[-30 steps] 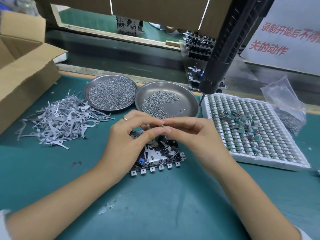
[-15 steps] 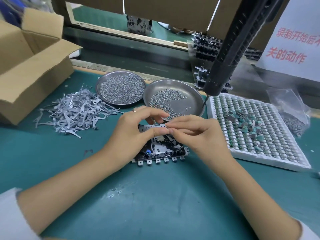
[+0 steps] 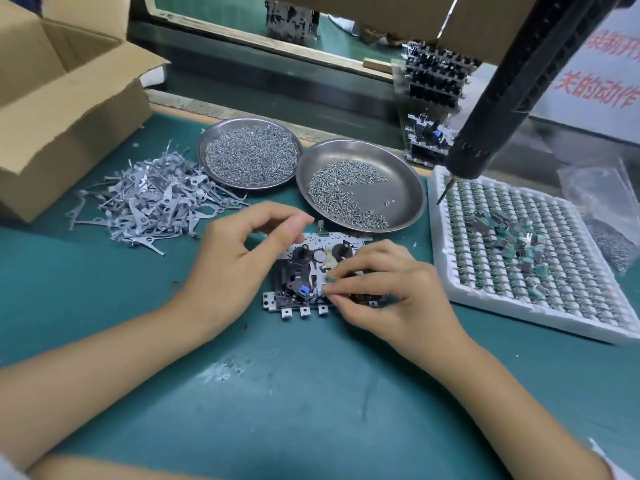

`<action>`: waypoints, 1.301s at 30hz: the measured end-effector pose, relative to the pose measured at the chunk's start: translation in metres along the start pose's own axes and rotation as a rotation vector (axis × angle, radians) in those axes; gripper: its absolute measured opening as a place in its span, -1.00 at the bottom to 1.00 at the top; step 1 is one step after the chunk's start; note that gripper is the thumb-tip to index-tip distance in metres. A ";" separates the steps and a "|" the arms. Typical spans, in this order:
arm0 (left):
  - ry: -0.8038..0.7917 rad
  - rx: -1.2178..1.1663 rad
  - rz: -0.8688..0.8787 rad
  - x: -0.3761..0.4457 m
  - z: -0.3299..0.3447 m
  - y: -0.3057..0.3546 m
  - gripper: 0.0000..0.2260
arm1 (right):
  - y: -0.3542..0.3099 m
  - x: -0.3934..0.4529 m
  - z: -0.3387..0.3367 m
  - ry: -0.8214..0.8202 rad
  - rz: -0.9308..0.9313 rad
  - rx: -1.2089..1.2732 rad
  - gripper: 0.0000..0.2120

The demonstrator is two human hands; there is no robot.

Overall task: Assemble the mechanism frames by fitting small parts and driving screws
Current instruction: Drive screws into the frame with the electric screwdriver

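Head view looks down on a green work mat where a mechanism frame lies flat between the two hands, just in front of the nearer of two metal dishes. It is a pale perforated metal plate carrying dark plastic parts: two black round hubs stand side by side toward its far edge, a small blue piece sits near its front left, and a row of square metal tabs juts from the front edge toward the person. The right hand lies over the frame's right half with fingers curled, thumb and forefinger pinching something tiny at the plate's middle — what it is cannot be made out. The left hand rests its heel on the mat beside the frame's left edge, fingers bent and arched above the far-left corner, thumb and fingertips close together but holding nothing that can be seen. Behind, the nearer dish holds a loose scatter of screws, while the further dish is heaped with them. A pile of grey stamped levers lies left — next to an open cardboard box. A white foam tray of small green parts sits right, with a black powered screwdriver hanging over its far corner.
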State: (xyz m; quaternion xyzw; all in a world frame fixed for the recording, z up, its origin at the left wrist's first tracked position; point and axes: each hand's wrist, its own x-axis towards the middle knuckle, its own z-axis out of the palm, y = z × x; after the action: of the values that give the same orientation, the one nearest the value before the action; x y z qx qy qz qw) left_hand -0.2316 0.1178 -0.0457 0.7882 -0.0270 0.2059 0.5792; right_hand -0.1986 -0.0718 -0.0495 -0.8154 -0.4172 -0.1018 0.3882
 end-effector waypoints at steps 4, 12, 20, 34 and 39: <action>-0.039 0.037 0.023 -0.003 0.001 0.002 -0.90 | 0.002 0.000 0.001 -0.012 -0.013 -0.008 -0.92; -0.255 0.358 0.274 -0.017 0.002 0.007 -0.72 | 0.001 -0.002 -0.002 -0.072 -0.012 0.046 -0.87; -0.251 0.490 0.271 -0.019 0.006 0.002 -0.65 | -0.005 0.000 -0.003 -0.056 0.095 0.165 -0.87; -0.258 0.428 0.309 -0.015 0.006 -0.004 -0.76 | -0.008 0.009 -0.012 0.488 0.179 0.066 -0.84; -0.235 0.376 0.309 -0.015 0.007 -0.006 -0.78 | -0.008 0.048 -0.049 0.830 0.340 0.024 -0.42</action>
State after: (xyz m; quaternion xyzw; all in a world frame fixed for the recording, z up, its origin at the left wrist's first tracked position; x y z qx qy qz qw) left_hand -0.2421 0.1105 -0.0578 0.8871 -0.1756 0.2004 0.3770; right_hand -0.1672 -0.0754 0.0116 -0.7579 -0.0875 -0.3501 0.5435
